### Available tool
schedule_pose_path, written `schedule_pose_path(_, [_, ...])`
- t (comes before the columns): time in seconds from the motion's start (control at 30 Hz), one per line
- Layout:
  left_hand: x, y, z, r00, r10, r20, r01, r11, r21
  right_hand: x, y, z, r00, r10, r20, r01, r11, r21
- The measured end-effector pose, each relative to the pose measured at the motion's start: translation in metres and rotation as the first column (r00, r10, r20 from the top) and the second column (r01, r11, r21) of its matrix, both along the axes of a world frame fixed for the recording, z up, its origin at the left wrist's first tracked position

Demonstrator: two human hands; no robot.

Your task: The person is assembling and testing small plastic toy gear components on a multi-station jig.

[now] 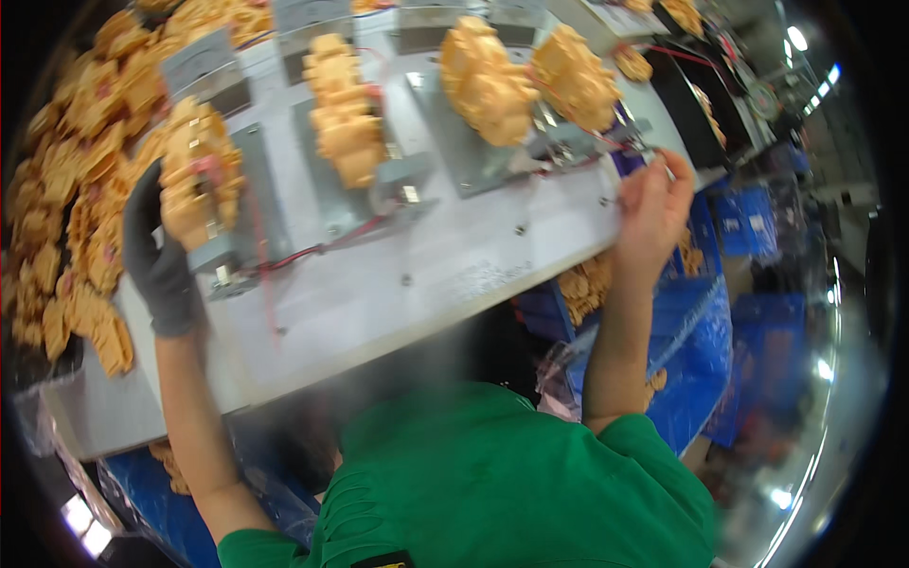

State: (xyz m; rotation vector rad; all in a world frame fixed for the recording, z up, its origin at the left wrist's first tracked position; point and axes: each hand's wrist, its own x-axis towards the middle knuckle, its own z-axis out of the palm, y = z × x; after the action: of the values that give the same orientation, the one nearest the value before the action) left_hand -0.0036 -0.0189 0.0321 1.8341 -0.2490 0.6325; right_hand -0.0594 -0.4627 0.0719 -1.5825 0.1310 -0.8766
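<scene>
My left hand (163,260), in a dark grey glove, is curled around the left side of a yellow-orange moulded plastic part (201,175). That part sits on the leftmost metal fixture (260,180); some fingers are hidden behind it. My bare right hand (653,208) has its fingers bent and pinched together at the end of a small metal clamp (636,142) on the right. Beside that clamp stands another plastic part (575,78). Two more plastic parts, one left of centre (343,114) and one right of centre (486,80), rest on fixtures between my hands.
A large heap of yellow-orange parts (90,142) covers the table's left side. Red wires (317,250) run along the fixtures on the white tabletop (454,270). Blue bins (686,317) with plastic liners stand below the right edge; a black tray (677,104) lies at the far right.
</scene>
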Motion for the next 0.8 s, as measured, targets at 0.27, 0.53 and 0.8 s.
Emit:
schedule_pose_path(0.27, [0.014,0.016,-0.016,0.999,-0.006,-0.045,0.010,0.996,0.089,-0.011,-0.012,0.009,0.998,0.041,-0.045,-0.045,0.996,-0.083])
schedule_pose_path(0.53, [0.016,0.030,-0.027,0.998,-0.048,-0.029,0.051,0.990,0.129,-0.037,-0.025,0.012,0.957,-0.031,-0.290,-0.172,0.742,-0.648])
schedule_pose_path(0.8, [0.021,0.068,-0.056,0.995,-0.053,-0.088,0.065,0.989,0.132,-0.043,-0.024,0.006,0.938,-0.022,-0.345,-0.213,0.749,-0.628])
